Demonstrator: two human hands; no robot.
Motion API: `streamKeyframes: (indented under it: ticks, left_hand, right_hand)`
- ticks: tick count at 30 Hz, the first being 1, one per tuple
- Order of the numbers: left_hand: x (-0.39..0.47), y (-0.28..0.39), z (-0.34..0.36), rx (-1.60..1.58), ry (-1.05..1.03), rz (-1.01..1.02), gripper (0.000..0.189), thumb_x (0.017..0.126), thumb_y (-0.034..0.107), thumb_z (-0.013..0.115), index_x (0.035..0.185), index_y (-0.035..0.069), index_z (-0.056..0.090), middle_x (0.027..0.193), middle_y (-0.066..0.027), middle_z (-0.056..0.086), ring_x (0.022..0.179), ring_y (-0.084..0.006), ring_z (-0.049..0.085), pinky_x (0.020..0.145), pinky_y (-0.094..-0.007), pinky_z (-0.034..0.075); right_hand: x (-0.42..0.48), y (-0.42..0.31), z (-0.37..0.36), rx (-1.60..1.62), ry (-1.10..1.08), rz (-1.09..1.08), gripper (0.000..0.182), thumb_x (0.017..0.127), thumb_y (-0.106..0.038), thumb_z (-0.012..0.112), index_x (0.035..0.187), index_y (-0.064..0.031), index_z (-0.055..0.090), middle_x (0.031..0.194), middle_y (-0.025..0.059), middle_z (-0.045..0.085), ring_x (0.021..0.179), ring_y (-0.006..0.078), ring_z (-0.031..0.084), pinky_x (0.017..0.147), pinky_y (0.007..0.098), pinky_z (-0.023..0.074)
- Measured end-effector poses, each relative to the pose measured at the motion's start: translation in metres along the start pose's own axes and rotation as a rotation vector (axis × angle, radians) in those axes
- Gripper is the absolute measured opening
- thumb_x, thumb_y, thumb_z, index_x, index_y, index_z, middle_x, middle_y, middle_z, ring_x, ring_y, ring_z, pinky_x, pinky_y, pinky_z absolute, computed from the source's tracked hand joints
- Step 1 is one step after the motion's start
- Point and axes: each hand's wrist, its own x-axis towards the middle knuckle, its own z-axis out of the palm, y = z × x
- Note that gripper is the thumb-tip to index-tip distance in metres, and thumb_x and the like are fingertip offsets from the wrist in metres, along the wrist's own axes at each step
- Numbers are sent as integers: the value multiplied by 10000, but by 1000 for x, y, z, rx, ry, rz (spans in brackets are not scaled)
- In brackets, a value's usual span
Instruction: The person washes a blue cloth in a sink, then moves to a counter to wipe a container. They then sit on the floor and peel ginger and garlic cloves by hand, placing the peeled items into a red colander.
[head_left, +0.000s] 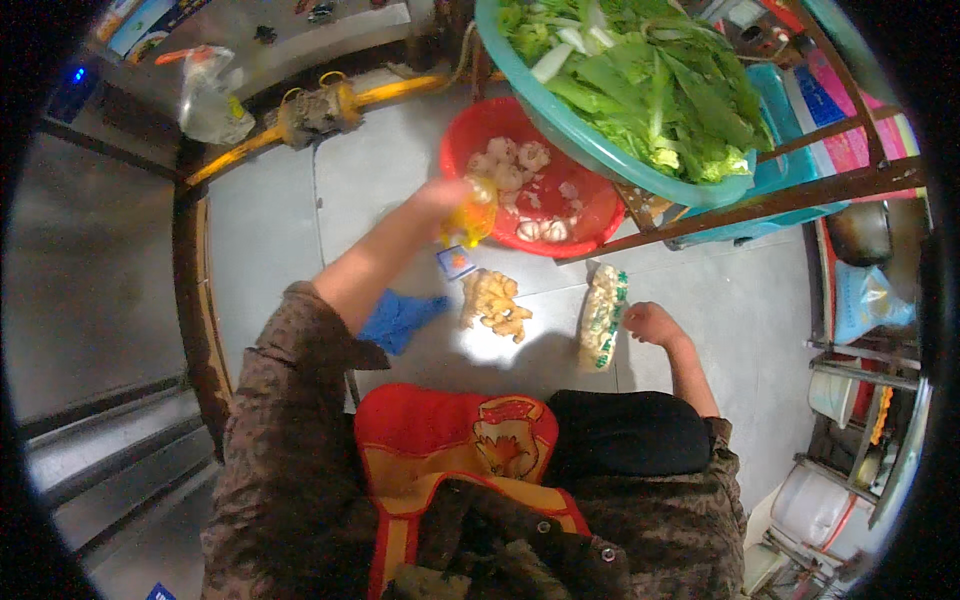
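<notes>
My left hand (444, 201), blurred, holds a yellow mesh bag (475, 214) at the near left rim of a red plastic basin (585, 244). Several garlic bulbs (506, 161) lie in the basin, with loose skins beside them. My right hand (649, 324) is at the right side of a clear bag of pale pieces with green writing (602, 319) on the tiled floor; whether it touches the bag is unclear. Between my hands lie ginger roots (496, 304), near a small blue and white packet (455, 262). Left of them is a blue bag or cloth (397, 321).
A large green basin (637, 176) of leafy greens (652, 97) rests on a rusty metal frame (787, 196) above the red basin's right side. A yellow pipe (401, 90) runs behind. A rack (862, 370) with containers stands right; a metal cabinet (97, 277) stands left.
</notes>
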Motion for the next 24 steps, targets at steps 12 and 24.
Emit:
streamKeyframes:
  ticks: [12,24]
  left_hand:
    - [-220,-22,-133,57,263,114,231,901,152,509,1003,-11,637,869,-103,666,728,-199,644,646,-336,527]
    - [-193,-100,-153,-187,179,184,352,886,178,561,1189,0,551,1061,-97,633,915,-179,619,771,-336,513]
  right_hand:
    - [-98,-290,-5,-38,-178,-675,133,877,-129,607,914,-8,650,777,51,646,744,108,575,707,292,485]
    - [55,-404,132,-422,219,-753,308,813,-138,548,1109,-126,630,929,169,658,841,330,649,733,453,515]
